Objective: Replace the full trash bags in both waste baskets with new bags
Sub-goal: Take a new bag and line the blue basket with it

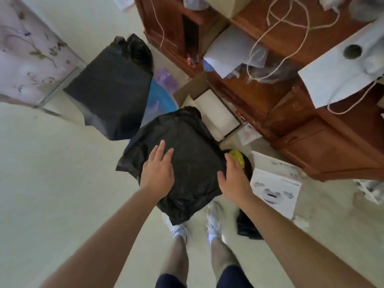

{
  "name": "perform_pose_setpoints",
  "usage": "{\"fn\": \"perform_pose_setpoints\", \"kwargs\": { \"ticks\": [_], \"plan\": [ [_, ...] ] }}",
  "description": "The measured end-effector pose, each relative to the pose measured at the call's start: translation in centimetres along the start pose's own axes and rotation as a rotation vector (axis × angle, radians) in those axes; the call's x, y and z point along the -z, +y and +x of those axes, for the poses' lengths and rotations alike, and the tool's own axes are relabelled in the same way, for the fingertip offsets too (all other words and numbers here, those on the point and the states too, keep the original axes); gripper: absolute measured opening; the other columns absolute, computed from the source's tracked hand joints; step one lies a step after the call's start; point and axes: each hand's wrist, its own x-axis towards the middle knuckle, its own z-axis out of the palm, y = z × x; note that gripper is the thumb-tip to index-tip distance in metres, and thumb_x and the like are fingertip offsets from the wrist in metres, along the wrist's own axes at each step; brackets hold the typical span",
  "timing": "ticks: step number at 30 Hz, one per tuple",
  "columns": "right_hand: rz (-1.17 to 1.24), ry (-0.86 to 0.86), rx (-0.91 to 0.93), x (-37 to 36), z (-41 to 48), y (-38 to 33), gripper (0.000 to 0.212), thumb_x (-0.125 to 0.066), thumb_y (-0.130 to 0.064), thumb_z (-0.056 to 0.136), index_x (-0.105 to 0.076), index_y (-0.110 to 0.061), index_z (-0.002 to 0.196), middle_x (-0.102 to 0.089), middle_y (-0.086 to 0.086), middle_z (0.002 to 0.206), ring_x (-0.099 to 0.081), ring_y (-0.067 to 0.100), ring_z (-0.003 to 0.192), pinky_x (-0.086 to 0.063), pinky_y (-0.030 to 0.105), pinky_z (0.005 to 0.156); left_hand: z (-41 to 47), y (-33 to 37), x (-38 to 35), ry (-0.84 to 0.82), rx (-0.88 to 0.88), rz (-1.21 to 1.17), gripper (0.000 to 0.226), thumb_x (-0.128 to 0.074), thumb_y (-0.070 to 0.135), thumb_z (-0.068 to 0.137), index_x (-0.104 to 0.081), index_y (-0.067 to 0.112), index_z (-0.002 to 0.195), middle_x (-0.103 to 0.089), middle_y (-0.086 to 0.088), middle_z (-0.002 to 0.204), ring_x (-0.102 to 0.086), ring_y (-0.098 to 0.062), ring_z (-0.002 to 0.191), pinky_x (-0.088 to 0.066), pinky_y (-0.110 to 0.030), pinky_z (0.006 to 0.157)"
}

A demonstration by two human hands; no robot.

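Far black bag (108, 84) at the floor's left side, against a blue basket (160, 96). Near black bag (193, 163) mid-floor — left hand (158, 173) flat on it, fingers straight. Right hand (234, 179) at its right edge — fingertips hidden, grip unclear.

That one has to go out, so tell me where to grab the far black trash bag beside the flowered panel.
Grip the far black trash bag by its bunched neck, at the end nearest the wooden cabinet. The plastic looks gathered into a wad there, while the sides are broad and smooth. Come from above and clasp it whole.
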Motion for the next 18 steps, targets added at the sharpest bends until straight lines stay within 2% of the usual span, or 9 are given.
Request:
{"fn": "perform_pose_setpoints", "kwargs": {
  "ticks": [2, 4, 6, 8, 10, 13, 15, 18],
  "plan": [
    [0.01, 0.038, -0.005, -3.5, 1.8, 1.5, 0.062, -0.042, -0.024, 0.105, -0.013, -0.013, 0.159, -0.009, 0.004, 0.167, -0.018, 0.023, 0.152, -0.026, 0.035, 0.117, 2.1, -1.3, -3.9, -0.032, -0.005, -0.023, 0.051, -0.036, 0.027, 0.104, -0.025, 0.022, 0.154, -0.007, 0.0, 0.165, -0.013, -0.025, 0.15, -0.031, -0.048, 0.115],
    [0.069, 0.071, -0.049, -6.4, 3.1, 2.3, 0.064, -0.042, -0.029, 0.105, -0.011, -0.014, 0.159, -0.01, 0.003, 0.167, -0.027, 0.024, 0.149, -0.034, 0.039, 0.114, 3.1, -2.6, -7.3, -0.073, 0.035, -0.055, 0.054, -0.037, 0.029, 0.104, -0.022, 0.023, 0.155, -0.021, -0.002, 0.162, -0.023, -0.028, 0.146, -0.036, -0.048, 0.112],
    [0.153, 0.114, -0.115, -8.7, 3.9, 3.0, 0.073, -0.051, -0.036, 0.101, -0.011, -0.015, 0.159, -0.024, 0.008, 0.163, -0.042, 0.027, 0.14, -0.043, 0.045, 0.108, 3.1, -3.9, -10.0, -0.076, 0.042, -0.007, 0.048, -0.041, 0.029, 0.103, -0.033, 0.019, 0.149, -0.05, -0.01, 0.142, -0.04, -0.032, 0.13, -0.045, -0.047, 0.098],
    [0.181, 0.164, -0.189, -9.7, 4.2, 3.5, 0.08, -0.064, -0.041, 0.093, -0.022, -0.017, 0.156, -0.046, 0.01, 0.146, -0.055, 0.029, 0.125, -0.049, 0.045, 0.098, 2.7, -5.1, -11.5, -0.053, 0.017, -0.011, 0.03, -0.044, 0.026, 0.102, -0.052, 0.015, 0.129, -0.065, -0.013, 0.112, -0.05, -0.034, 0.11, -0.049, -0.046, 0.08],
    [0.202, 0.174, -0.222, -9.6, 4.0, 3.5, 0.073, -0.071, -0.042, 0.088, -0.038, -0.018, 0.149, -0.063, 0.006, 0.118, -0.061, 0.025, 0.106, -0.051, 0.038, 0.086, 2.2, -5.9, -11.9, -0.059, 0.003, -0.056, 0.02, -0.043, 0.024, 0.103, -0.057, 0.013, 0.11, -0.066, -0.01, 0.098, -0.051, -0.032, 0.1, -0.046, -0.042, 0.071],
    [0.149, 0.2, -0.164, -8.0, 2.7, 2.1, 0.045, -0.071, -0.039, 0.087, -0.06, -0.021, 0.127, -0.057, -0.008, 0.082, -0.058, 0.018, 0.082, -0.041, 0.029, 0.069, 1.3, -6.4, -10.4, -0.096, -0.013, -0.132, 0.013, -0.048, 0.023, 0.099, -0.057, 0.014, 0.101, -0.063, -0.008, 0.095, -0.053, -0.031, 0.097, -0.045, -0.04, 0.072],
    [0.12, 0.248, -0.078, -6.2, 1.5, 0.2, 0.028, -0.072, -0.031, 0.086, -0.066, -0.022, 0.112, -0.05, -0.014, 0.077, -0.052, 0.012, 0.073, -0.036, 0.026, 0.065, 0.8, -6.2, -8.3, -0.092, -0.012, -0.192, 0.011, -0.054, 0.023, 0.096, -0.059, 0.014, 0.1, -0.061, -0.008, 0.098, -0.055, -0.03, 0.097, -0.048, -0.04, 0.076],
    [0.101, 0.307, 0.061, -1.9, -1.0, -3.5, 0.023, -0.073, -0.018, 0.082, -0.067, -0.021, 0.104, -0.054, -0.01, 0.085, -0.052, 0.011, 0.076, -0.039, 0.028, 0.065, 0.4, -4.3, -2.7, -0.034, 0.129, -0.427, 0.014, -0.056, 0.027, 0.096, -0.06, 0.015, 0.102, -0.059, -0.006, 0.102, -0.059, -0.026, 0.094, -0.046, -0.034, 0.083]
  ]
}}
